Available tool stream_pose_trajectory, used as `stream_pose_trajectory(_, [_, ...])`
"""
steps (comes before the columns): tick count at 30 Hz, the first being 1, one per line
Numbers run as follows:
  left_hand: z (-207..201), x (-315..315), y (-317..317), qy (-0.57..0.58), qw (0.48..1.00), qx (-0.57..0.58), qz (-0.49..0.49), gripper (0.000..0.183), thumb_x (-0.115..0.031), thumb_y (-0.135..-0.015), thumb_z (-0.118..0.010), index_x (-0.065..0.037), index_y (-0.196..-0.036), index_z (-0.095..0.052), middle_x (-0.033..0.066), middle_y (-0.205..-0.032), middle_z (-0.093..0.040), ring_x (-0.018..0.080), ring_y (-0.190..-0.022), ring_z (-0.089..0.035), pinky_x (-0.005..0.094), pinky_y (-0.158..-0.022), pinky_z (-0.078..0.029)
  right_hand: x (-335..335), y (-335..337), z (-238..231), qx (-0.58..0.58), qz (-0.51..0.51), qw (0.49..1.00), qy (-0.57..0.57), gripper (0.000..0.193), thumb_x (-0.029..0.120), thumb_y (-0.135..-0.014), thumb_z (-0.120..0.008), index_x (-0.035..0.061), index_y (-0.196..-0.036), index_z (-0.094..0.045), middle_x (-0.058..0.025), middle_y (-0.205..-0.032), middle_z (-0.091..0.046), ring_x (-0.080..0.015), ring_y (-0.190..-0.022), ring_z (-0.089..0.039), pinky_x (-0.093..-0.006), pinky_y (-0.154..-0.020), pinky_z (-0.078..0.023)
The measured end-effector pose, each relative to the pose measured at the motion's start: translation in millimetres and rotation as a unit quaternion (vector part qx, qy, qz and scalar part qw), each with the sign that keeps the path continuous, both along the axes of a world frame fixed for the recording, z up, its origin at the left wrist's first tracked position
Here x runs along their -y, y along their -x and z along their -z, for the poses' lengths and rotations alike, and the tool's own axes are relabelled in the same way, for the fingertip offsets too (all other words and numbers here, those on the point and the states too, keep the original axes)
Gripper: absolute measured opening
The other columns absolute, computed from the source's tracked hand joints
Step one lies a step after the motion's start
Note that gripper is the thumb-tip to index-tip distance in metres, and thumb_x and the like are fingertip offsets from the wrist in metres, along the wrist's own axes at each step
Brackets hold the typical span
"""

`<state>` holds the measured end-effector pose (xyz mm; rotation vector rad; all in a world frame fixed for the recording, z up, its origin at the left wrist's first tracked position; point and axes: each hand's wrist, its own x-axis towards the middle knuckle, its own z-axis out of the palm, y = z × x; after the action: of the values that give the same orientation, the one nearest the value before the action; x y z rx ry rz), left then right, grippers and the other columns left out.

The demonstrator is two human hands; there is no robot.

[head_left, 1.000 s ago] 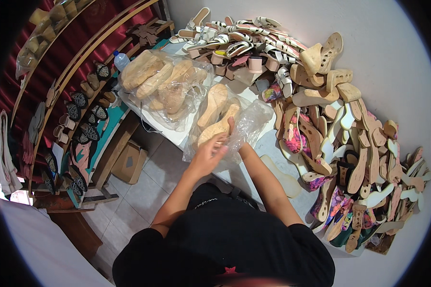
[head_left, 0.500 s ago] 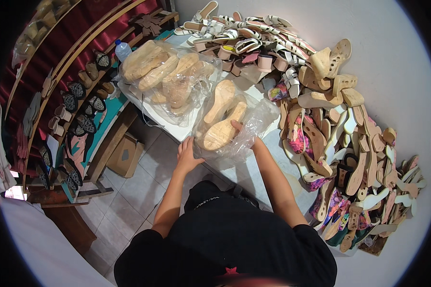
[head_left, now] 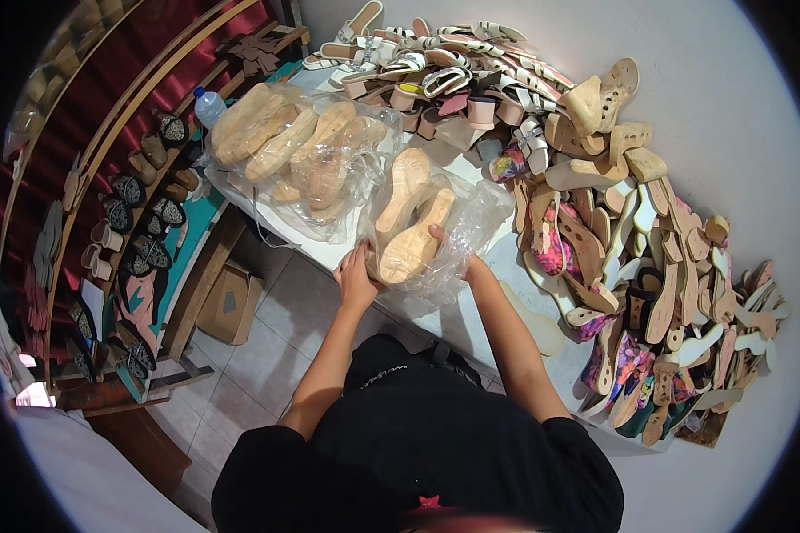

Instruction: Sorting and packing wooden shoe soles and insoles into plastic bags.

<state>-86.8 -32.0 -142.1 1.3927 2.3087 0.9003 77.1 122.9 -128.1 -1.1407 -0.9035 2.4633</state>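
Note:
A clear plastic bag (head_left: 468, 222) lies on the white table in front of me, around a pair of pale wooden shoe soles, a far one (head_left: 404, 188) and a nearer one (head_left: 415, 247). My left hand (head_left: 356, 277) is at the bag's near left edge, its fingers closed against the plastic beside the nearer sole. From the right, my right hand (head_left: 472, 266) reaches to the same sole. A fingertip shows on the sole's right edge, and crumpled plastic hides most of that hand's other fingers.
More bagged wooden soles (head_left: 286, 147) lie farther left, near a plastic bottle (head_left: 209, 107). White strapped sandals (head_left: 444, 62) are heaped at the back. Loose soles and heels (head_left: 636, 258) pile along the right wall. A shoe rack (head_left: 151, 204) stands left; a cardboard box (head_left: 229, 306) sits on the floor.
My left hand has moved slightly right, and its fingers have closed in at the bag's edge. The right hand stays at the nearer sole. The whole view has shifted a little.

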Motion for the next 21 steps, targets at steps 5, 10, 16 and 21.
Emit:
stream_pose_trajectory(5, [-7, -10, 5, 0.005, 1.000, 0.008, 0.006, 0.084, -0.021, -0.051, -0.075, -0.009, -0.125, -0.036, 0.0061, -0.125, -0.044, 0.0224, -0.115, -0.038, 0.0415, -0.091, -0.024, 6, 1, 7, -0.020, 0.037, 0.999, 0.030, 0.058, 0.041, -0.076, -0.062, 0.0018, -0.115, -0.044, -0.0119, -0.101, -0.056, -0.0227, -0.086, -0.058, -0.0359, -0.073, -0.049])
stream_pose_trajectory(10, [-12, -20, 14, -0.020, 0.999, 0.006, 0.042, 0.075, -0.021, -0.054, -0.072, -0.007, -0.121, -0.041, 0.0088, -0.120, -0.048, 0.0243, -0.112, -0.041, 0.0402, -0.089, -0.030, 10, 6, -2, -0.027, 0.055, 0.998, 0.015, 0.060, 0.043, -0.076, -0.061, 0.0021, -0.116, -0.043, -0.0125, -0.103, -0.055, -0.0236, -0.088, -0.057, -0.0360, -0.075, -0.049])
stream_pose_trajectory(16, [-8, -43, 27, -0.039, 0.991, -0.011, 0.124, 0.071, -0.018, -0.057, -0.070, -0.004, -0.121, -0.040, 0.0101, -0.120, -0.047, 0.0284, -0.109, -0.043, 0.0377, -0.089, -0.037, -1, 4, 11, -0.019, 0.099, 0.995, -0.005, 0.063, 0.045, -0.076, -0.060, 0.0025, -0.119, -0.041, -0.0127, -0.104, -0.053, -0.0245, -0.092, -0.055, -0.0360, -0.077, -0.047])
stream_pose_trajectory(21, [-7, -46, 26, -0.041, 0.991, 0.010, 0.124, 0.069, -0.015, -0.059, -0.068, -0.002, -0.121, -0.040, 0.0129, -0.121, -0.046, 0.0295, -0.110, -0.042, 0.0374, -0.090, -0.036, -1, -2, 19, 0.003, 0.114, 0.993, -0.014, 0.059, 0.044, -0.080, -0.056, 0.0047, -0.121, -0.039, -0.0122, -0.110, -0.050, -0.0248, -0.097, -0.052, -0.0369, -0.079, -0.045])
